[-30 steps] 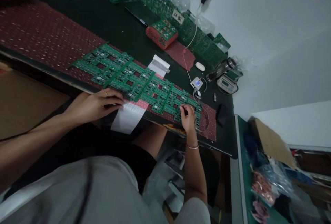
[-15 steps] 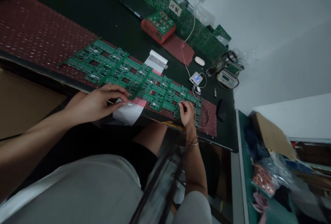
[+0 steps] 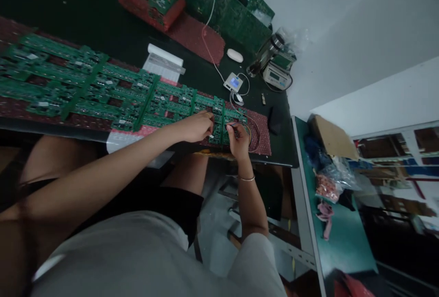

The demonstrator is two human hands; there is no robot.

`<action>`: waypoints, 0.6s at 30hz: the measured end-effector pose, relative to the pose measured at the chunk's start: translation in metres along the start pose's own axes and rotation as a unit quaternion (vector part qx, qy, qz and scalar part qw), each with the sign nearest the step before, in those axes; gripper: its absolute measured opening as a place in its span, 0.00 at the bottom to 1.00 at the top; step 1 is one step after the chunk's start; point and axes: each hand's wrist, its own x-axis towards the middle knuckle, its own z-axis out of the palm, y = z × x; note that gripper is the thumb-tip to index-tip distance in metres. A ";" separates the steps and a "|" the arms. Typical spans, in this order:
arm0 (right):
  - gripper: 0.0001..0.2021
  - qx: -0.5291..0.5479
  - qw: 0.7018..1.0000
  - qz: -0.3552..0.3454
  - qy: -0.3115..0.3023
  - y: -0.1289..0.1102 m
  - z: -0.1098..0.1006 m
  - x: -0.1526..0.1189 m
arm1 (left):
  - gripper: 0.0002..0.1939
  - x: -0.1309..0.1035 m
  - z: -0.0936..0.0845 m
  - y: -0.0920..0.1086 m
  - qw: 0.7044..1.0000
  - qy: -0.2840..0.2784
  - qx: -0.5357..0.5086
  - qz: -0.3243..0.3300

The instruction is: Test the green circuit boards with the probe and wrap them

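A panel of green circuit boards (image 3: 116, 84) lies along the front of the dark table on red bubble wrap (image 3: 261, 128). Over the boards towards its right end, my left hand (image 3: 199, 127) has its fingers pinched, with a small white label (image 3: 211, 136) at the fingertips. Just to the right, my right hand (image 3: 239, 142) is closed on a thin cable (image 3: 253, 121) at the panel's edge. That cable loops back to a small white device (image 3: 233, 82) with a lit screen. The cable's tip is too small to make out.
Behind the panel lie a white label sheet (image 3: 164, 61) and a red-wrapped stack of boards (image 3: 151, 0). A white oval object (image 3: 235, 55), a glass bottle (image 3: 265, 55) and a meter with a display (image 3: 277, 76) stand back right. A black object (image 3: 274, 121) lies at right.
My left hand has moved right along the panel, from beside the label sheet at the front edge to close by my right hand. My right hand stays at the panel's right end. The view has shifted right.
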 end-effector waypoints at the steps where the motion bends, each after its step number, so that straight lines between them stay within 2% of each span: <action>1: 0.18 -0.003 1.000 -0.003 0.001 -0.002 -0.003 -0.004 | 0.11 0.003 0.000 -0.002 1.000 -0.006 0.009 0.001; 4: 0.18 -0.029 0.999 -0.017 -0.021 -0.012 -0.012 -0.016 | 0.11 0.009 0.000 -0.005 1.000 -0.020 0.017 0.010; 9: 0.17 -0.084 0.991 -0.042 -0.091 -0.026 -0.016 -0.030 | 0.10 0.016 0.001 -0.007 0.999 -0.028 0.016 0.025; 13: 0.16 -0.106 0.985 -0.066 -0.119 -0.028 -0.015 -0.039 | 0.09 0.020 0.004 -0.007 0.999 -0.023 0.034 0.021; 18: 0.16 -0.154 0.972 -0.099 -0.150 -0.028 -0.013 -0.047 | 0.06 0.024 0.008 -0.008 1.000 -0.027 0.008 0.005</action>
